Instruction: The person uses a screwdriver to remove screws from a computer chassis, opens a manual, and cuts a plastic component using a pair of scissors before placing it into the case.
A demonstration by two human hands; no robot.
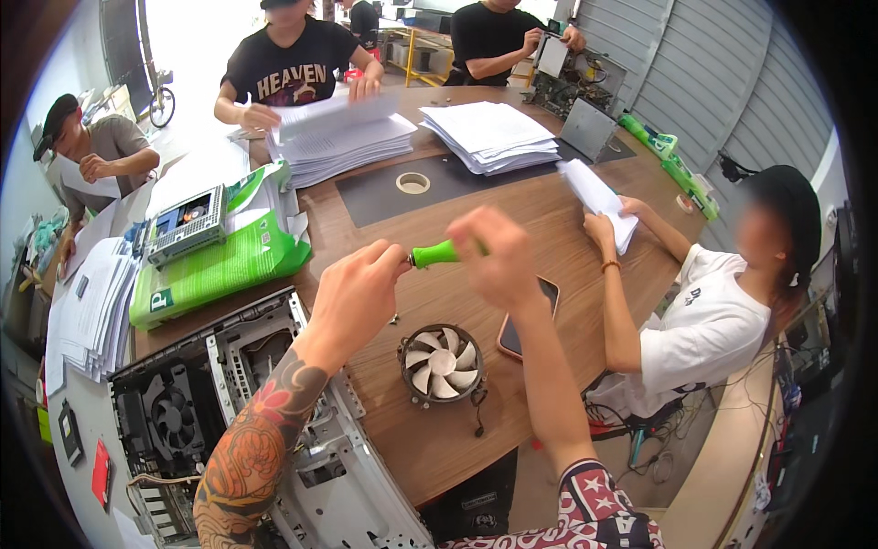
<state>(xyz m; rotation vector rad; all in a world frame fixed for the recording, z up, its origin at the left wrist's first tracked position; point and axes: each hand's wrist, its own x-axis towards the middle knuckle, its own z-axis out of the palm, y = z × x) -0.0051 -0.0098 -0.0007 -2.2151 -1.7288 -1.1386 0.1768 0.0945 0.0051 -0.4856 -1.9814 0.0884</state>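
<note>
My left hand (361, 288), at the end of a tattooed forearm, pinches the dark metal end of a green-handled screwdriver (433, 254) in mid-air. My right hand (496, 258), blurred, is closed on the handle's other end. A round cooler fan (444, 361) with white blades and a short cable lies on the wooden table (439, 439) below them. A phone (512, 340) is partly hidden by my right forearm. An opened computer case (169, 430) with a black fan lies at the lower left, under my left arm.
Co-workers (274, 78) (713, 302) (485, 46) (105, 156) around the table handle paper or hardware. Paper stacks (485, 133), a tape roll (412, 183), a green ream package (215, 274) bearing a metal unit (183, 233), and upright computer parts (567, 82) stand around.
</note>
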